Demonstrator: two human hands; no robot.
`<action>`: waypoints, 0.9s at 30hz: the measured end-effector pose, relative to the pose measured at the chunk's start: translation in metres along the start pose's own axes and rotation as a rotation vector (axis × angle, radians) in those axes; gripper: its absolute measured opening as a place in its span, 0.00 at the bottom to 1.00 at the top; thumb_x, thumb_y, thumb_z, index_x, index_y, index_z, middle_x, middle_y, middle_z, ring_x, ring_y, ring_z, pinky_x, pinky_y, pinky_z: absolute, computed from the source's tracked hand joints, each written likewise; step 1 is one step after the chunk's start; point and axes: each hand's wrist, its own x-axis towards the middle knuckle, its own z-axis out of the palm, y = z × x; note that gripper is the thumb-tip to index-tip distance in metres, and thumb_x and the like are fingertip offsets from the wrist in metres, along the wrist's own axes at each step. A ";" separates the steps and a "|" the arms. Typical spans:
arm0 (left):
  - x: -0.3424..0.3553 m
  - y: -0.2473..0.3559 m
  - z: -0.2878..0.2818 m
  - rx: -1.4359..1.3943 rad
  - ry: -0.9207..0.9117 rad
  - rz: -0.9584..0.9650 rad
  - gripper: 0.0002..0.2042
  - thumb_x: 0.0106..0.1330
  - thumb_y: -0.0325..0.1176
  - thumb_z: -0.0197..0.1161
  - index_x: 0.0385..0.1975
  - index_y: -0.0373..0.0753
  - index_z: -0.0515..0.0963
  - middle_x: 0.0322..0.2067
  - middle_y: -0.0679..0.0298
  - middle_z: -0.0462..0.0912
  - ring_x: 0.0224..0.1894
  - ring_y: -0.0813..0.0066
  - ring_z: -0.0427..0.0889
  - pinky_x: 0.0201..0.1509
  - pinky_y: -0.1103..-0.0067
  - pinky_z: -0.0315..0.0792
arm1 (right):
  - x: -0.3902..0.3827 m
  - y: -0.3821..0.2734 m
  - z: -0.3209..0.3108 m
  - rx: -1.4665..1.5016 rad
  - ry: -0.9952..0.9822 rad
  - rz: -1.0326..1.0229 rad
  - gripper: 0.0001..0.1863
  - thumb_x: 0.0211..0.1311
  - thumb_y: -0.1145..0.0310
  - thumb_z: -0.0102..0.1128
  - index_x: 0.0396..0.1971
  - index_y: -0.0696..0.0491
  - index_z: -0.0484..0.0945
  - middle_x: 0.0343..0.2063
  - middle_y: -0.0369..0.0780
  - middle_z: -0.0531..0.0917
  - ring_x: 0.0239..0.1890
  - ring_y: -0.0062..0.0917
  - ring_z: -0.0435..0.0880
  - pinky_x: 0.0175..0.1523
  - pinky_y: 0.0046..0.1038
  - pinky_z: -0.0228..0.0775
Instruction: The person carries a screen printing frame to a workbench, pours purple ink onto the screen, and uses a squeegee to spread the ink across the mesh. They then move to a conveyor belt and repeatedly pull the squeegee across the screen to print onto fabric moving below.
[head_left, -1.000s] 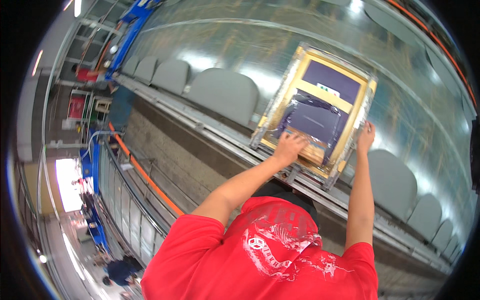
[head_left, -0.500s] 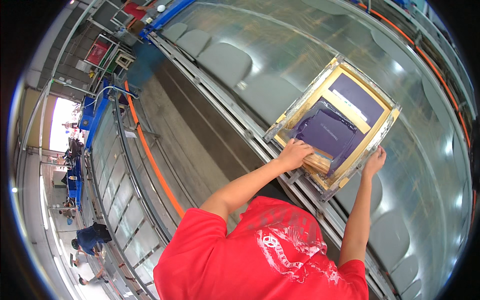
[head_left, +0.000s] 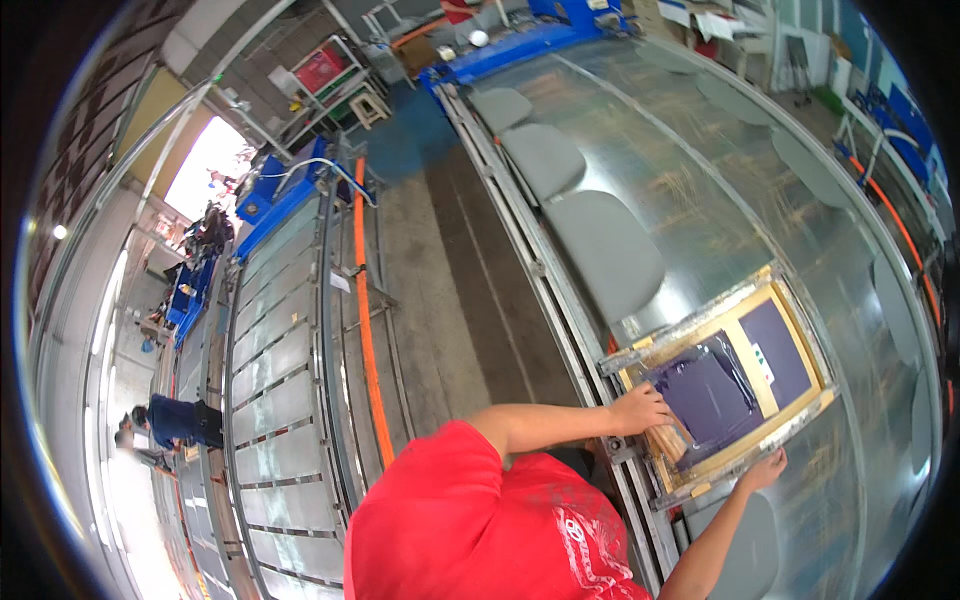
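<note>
A screen-printing frame [head_left: 735, 302] with yellow tape inside its worn rim lies on the long table. Dark purple ink [head_left: 705, 385] is spread over its mesh. My left hand [head_left: 640, 410] is closed round the wooden handle of a squeegee [head_left: 670, 440], which stands in the ink at the frame's near-left end. My right hand [head_left: 765, 468] grips the frame's outer edge on the right, fingers bent over it. The squeegee's blade is hidden.
Several flat grey pieces [head_left: 605, 255] lie along the shiny table [head_left: 690, 215]. A metal rail [head_left: 540, 265] runs down its left edge. Across the aisle [head_left: 500, 310] stands a second long table [head_left: 280, 380] with an orange tube [head_left: 370, 370]. People [head_left: 178, 422] work at the far left.
My view has turned, so the frame and both hands sit lower in the picture, and more of the far table shows. Both hands keep their holds on the squeegee and the frame.
</note>
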 end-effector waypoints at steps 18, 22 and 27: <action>0.153 -0.016 0.057 0.003 0.023 -0.024 0.11 0.59 0.33 0.58 0.37 0.58 0.83 0.33 0.76 0.81 0.42 0.76 0.78 0.50 0.72 0.64 | -0.005 0.007 -0.010 -0.088 -0.069 0.079 0.21 0.74 0.56 0.47 0.52 0.57 0.77 0.50 0.47 0.82 0.52 0.41 0.80 0.58 0.37 0.68; 0.064 0.007 0.043 0.132 0.070 0.096 0.09 0.60 0.35 0.57 0.36 0.58 0.83 0.32 0.78 0.79 0.42 0.76 0.76 0.50 0.72 0.64 | -0.008 0.000 -0.014 -0.068 -0.070 0.077 0.20 0.74 0.57 0.48 0.50 0.59 0.77 0.49 0.45 0.82 0.52 0.35 0.79 0.59 0.34 0.66; 0.009 0.019 -0.001 0.042 -0.114 0.100 0.15 0.59 0.35 0.57 0.46 0.57 0.81 0.48 0.78 0.81 0.52 0.77 0.76 0.52 0.71 0.64 | -0.002 -0.004 -0.010 -0.083 -0.028 0.088 0.20 0.73 0.58 0.48 0.51 0.58 0.78 0.50 0.47 0.82 0.51 0.39 0.79 0.58 0.35 0.67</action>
